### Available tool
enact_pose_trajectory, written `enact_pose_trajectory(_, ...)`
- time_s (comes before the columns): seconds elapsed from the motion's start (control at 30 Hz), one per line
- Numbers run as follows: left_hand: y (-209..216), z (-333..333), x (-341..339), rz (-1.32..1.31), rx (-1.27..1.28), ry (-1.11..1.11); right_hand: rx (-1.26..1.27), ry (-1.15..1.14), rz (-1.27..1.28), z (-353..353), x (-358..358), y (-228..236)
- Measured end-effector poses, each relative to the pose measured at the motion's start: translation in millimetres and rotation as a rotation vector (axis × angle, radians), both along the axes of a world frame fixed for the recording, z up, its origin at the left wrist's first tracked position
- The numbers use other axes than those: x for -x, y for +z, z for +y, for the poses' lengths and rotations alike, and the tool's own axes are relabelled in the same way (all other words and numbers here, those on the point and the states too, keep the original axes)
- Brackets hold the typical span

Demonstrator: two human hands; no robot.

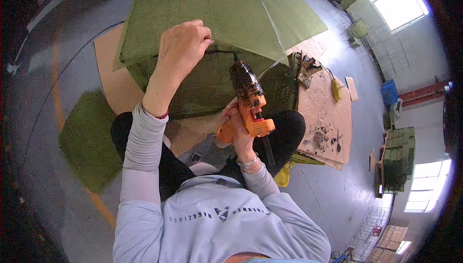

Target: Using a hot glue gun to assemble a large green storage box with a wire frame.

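My right hand [239,130] is wrapped round the handle of an orange glue gun [260,127]. Black residue coats the gun's front end, and a dark glue stick [268,149] pokes out of its back. The nozzle points away from me, at a black line of glue beneath the near edge of a green sheet [202,7]. With closed fingers, my left hand [185,41] pinches that edge and keeps it raised. Under it lies another green panel [197,92], darker in the shade, across my lap. My left fingertips are partly hidden.
Cardboard [323,113] with black stains lies on the floor at right, bearing a blackened scrap [308,70] and a yellow object [336,90]. Another green piece [89,140] lies at left. A blue crate [388,92] and stacked green boxes [399,159] stand along the right wall.
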State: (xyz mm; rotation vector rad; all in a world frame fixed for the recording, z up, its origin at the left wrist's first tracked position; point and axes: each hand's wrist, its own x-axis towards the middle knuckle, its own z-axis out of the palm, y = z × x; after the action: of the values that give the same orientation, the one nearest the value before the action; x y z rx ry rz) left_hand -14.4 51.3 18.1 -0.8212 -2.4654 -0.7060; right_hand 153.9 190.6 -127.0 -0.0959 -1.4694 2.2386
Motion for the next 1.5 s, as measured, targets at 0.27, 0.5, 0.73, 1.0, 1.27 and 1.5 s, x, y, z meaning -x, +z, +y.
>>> enact_pose_trajectory(0.27,-4,4,1,0.024,-0.018,0.002,-0.015,-0.062,-0.027,3,-4,4)
enact_pose_trajectory(0.5,-5,10,1,0.059,-0.037,-0.019,-0.09,-0.063,-0.013,14,-1,3)
enact_pose_trajectory(0.73,-6,12,2,0.057,-0.034,-0.016,0.03,-0.052,0.042,13,-3,-1)
enact_pose_trajectory(1.0,-5,14,1,0.053,-0.023,-0.008,0.016,0.03,-0.009,1,-2,-2)
enact_pose_trajectory(1.27,-8,24,2,0.045,-0.044,-0.03,-0.08,-0.168,-0.104,10,-3,3)
enact_pose_trajectory(1.5,-9,32,4,0.07,-0.03,-0.045,-0.177,-0.294,-0.123,24,0,-11)
